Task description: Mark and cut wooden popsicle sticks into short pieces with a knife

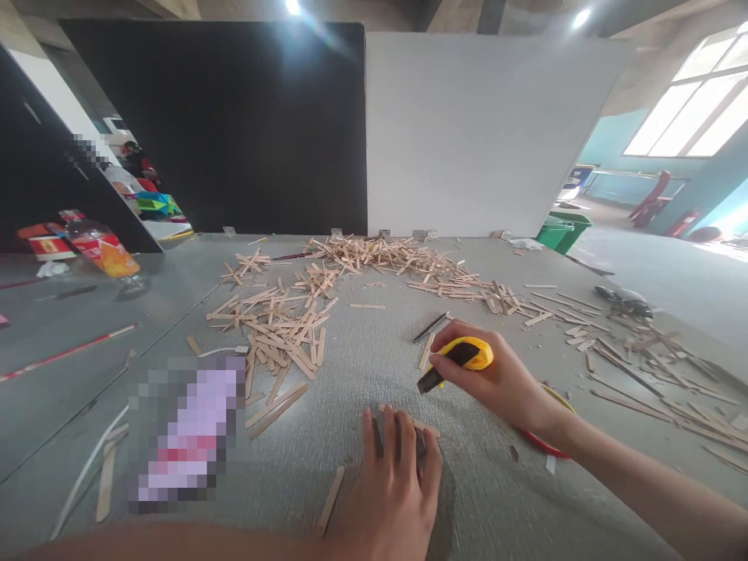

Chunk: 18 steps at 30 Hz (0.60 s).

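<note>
My right hand is closed around a yellow and black utility knife, its dark tip angled down to the left above the tabletop. Nearer to me, my left hand lies with its fingers stretched out and slightly apart. Under those fingertips a wooden craft stick shows at the right; the rest of it is hidden. Another craft stick lies left of that hand. Just beyond the knife are a short stick piece and a dark pen.
Piles of craft sticks spread across the grey table. Thin cut strips lie at the right. A drink bottle, a blurred-out purple item and a white cable are leftward. Black and white panels stand behind.
</note>
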### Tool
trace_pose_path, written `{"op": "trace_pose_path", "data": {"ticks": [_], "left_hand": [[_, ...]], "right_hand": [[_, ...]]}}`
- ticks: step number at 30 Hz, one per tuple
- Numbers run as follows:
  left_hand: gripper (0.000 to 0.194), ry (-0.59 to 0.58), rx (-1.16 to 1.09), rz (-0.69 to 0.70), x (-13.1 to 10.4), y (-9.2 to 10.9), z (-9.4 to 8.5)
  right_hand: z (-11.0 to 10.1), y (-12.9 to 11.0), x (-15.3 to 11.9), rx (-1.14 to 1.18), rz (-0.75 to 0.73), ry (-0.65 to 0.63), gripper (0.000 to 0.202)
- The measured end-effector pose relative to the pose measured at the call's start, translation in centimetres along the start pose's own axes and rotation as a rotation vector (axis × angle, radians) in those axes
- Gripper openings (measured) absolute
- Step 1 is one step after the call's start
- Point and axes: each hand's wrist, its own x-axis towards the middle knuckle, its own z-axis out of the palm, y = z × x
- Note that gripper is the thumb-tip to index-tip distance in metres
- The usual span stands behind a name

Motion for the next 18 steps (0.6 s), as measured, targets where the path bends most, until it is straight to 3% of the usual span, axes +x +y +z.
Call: {"op": "trace_pose_path", "data": {"ticks": [4,9,13,18], "left_hand": [[0.036,-0.006,-0.046,-0.016,0.1,-0.2,-0.1],[0.036,0.001,-0.075,-0.029,0.1,-0.1,0.5],[0.034,0.011,-0.074,-0.041,-0.1,-0.1,0.7],[0.037,0.009,-0.052,-0.041,-0.5,0.0,1.3]], "right_hand": [[1.4,2.9,0.3,0.045,0.010,0.004,0.027],[2.4,5.3,0.0,-0.105,0.119,-0.109,0.019],[2.8,5.1,-1.4,-0.080,0.165,-0.140,0.025],[3.7,4.1,-3.0,0.141,0.235,-0.186,0.025]]}}
